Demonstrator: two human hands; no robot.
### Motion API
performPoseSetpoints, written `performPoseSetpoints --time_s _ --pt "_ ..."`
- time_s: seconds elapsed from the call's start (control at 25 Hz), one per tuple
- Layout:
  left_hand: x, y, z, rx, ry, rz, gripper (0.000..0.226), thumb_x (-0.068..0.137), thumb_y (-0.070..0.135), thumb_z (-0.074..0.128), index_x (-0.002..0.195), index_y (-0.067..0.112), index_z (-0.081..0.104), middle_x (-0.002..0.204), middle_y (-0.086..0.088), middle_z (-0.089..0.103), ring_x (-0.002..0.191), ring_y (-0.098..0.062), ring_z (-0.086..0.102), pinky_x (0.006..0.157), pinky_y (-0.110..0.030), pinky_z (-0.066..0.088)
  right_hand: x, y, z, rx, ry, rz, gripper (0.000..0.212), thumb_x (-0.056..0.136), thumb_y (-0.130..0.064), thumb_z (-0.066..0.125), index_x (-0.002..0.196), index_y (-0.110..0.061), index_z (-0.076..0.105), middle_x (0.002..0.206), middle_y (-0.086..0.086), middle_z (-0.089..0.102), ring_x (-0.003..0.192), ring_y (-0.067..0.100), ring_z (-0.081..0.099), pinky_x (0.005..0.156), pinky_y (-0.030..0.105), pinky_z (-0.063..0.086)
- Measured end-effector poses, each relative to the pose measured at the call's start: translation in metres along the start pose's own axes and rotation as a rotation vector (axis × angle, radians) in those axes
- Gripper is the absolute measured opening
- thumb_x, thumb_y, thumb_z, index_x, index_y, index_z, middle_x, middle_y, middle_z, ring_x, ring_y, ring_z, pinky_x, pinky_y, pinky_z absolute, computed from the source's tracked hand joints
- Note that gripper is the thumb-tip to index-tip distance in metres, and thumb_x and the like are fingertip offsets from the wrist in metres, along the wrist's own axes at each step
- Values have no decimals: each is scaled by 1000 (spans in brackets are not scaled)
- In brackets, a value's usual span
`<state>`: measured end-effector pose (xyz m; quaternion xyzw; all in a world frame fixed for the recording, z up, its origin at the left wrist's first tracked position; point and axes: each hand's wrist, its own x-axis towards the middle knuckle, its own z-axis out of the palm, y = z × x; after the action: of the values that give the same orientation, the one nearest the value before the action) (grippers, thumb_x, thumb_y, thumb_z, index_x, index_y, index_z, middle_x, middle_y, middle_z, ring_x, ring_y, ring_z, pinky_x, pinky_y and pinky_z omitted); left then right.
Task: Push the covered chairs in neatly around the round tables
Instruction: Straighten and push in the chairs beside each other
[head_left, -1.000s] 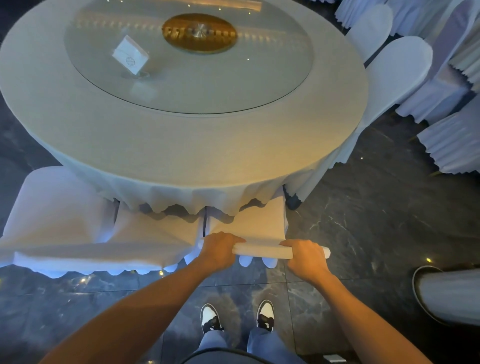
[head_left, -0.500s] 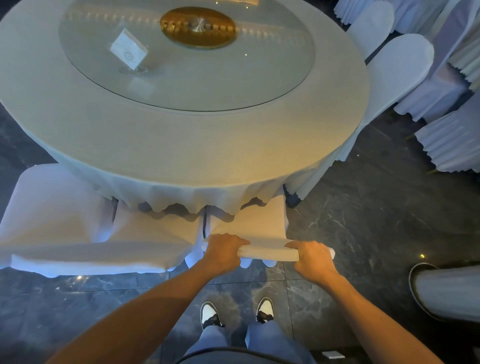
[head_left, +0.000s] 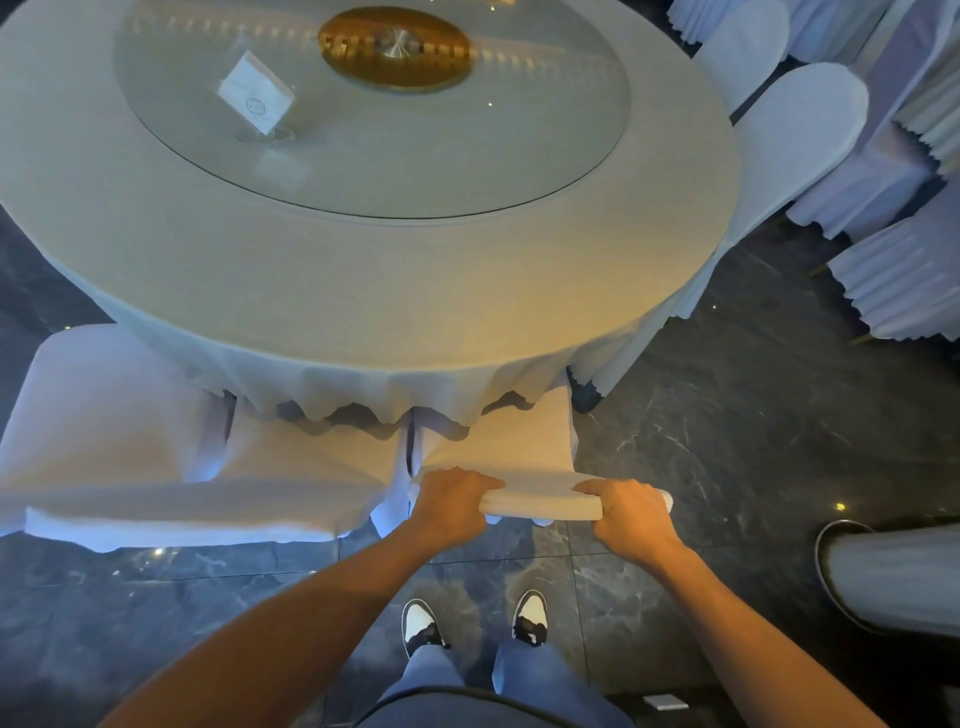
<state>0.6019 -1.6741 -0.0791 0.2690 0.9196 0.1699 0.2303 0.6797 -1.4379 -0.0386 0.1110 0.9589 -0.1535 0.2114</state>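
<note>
Both my hands, left (head_left: 453, 499) and right (head_left: 626, 512), gripped the chair (head_left: 498, 441) top; its seat front hid under the tablecloth (head_left: 363, 322).

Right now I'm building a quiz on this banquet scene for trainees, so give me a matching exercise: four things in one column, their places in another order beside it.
Things:
1. gold disc
2. white card
3. hands, left and right
4. sneakers

Places:
A. on the dark marble floor, below the arms
B. gripping the top of the covered chair's back
C. at the centre of the glass turntable
D. standing on the glass turntable, left of centre

Pairs: 1-C, 2-D, 3-B, 4-A
</note>
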Motion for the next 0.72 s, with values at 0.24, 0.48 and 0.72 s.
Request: performPoseSetpoints --time_s 0.24,0.48,0.72 --pt "-7 -8 3 -110 -31 -39 47 94 17 58 139 29 54 138 -4 58 122 -26 55 104 -31 41 -9 -5 1 21 50 -21 30 84 -18 66 113 -26 69 105 -3 74 89 19 68 78 34 57" --pt "-24 -10 2 -298 26 -127 43 93 16 59 136 20 58 137 -5 59 124 -25 53 104 -30 39 -4 -12 -2 -70 27 -127 45 80 -21 63 125 -19 62 112 3 71 94 25 66 81 36 55" --pt "-47 -3 -20 -235 51 -142 45 94 23 59 139 21 54 140 -2 57 126 -23 52 105 -33 39 -1 -21 -6 -115 -4 -279 48 82 -26 62 130 -22 59 116 2 69 97 25 64 79 30 48"
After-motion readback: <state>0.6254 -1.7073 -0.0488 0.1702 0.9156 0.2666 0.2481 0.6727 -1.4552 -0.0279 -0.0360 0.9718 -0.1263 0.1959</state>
